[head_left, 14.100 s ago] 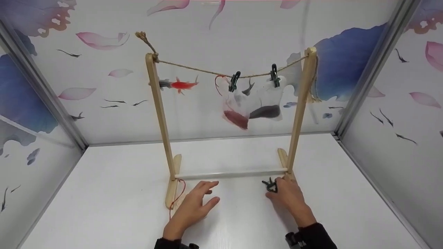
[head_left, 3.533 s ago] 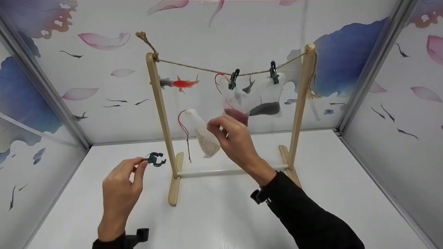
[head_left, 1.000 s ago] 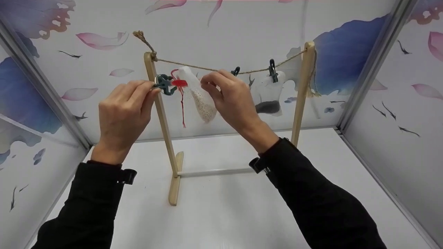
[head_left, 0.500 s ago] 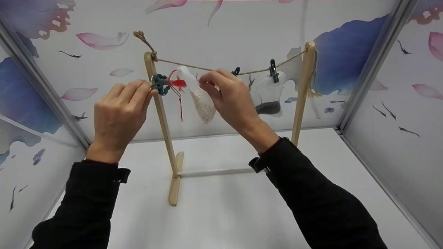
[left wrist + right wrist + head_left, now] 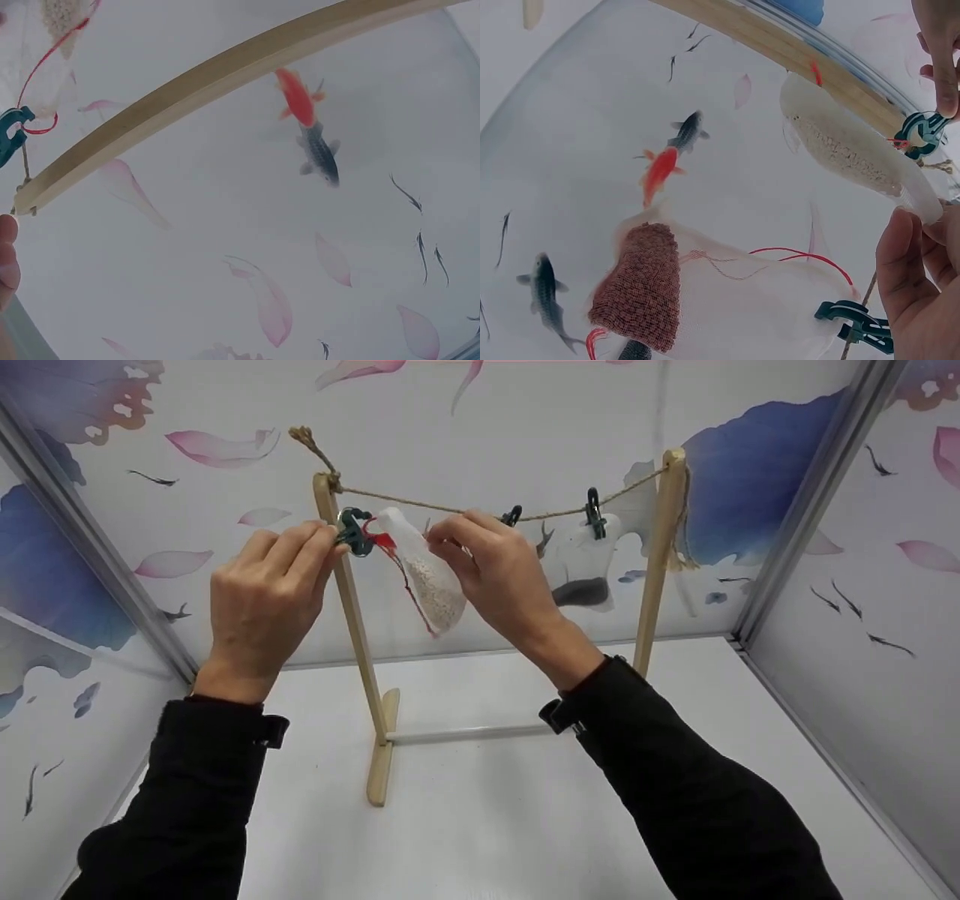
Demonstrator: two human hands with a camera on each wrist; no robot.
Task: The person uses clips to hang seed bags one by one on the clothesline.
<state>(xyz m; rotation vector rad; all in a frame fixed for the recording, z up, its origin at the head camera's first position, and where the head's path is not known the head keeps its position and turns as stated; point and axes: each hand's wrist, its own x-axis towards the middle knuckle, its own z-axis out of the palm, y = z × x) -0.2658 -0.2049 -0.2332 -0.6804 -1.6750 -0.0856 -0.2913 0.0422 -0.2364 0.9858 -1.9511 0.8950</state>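
head view: our left hand (image 5: 262,592) pinches the clip (image 5: 352,532) beside the post (image 5: 346,585); right hand (image 5: 499,570) pinches the pouch (image 5: 424,574) under the rope (image 5: 420,504), table (image 5: 487,825) well below.

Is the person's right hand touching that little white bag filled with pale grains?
Touching. The head view shows the right hand pinching the white bag near its top, and the right wrist view shows fingertips on its end.

Three bags (image 5: 427,577) and three clips (image 5: 354,531) are showing, along with one rack (image 5: 352,607), one rope (image 5: 420,504) and two hands (image 5: 262,592).
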